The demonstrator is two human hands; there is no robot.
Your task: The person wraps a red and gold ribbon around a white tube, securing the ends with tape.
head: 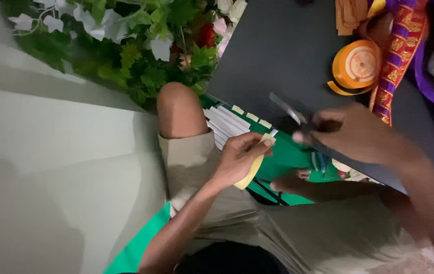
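Note:
My left hand [240, 156] grips a pale yellow strip of tape or paper [253, 165] above my lap, thumb and fingers pinched on its upper end. My right hand [351, 133] holds a pair of scissors [290, 114], blades pointing up and left over the dark board [278, 56]. The scissor tips are a little above and to the right of the yellow strip, apart from it. Below both hands lies green paper [288, 155] with several white strips [224, 124] and small yellow pieces [251, 116] laid on it.
An orange ribbon roll [358, 65] sits on the dark board at the upper right, beside purple and gold trim [405, 45]. Green leaves and white flowers [125, 45] fill the top left. My bent knee [176, 109] and beige shorts [278, 228] lie beneath. Pale floor spreads left.

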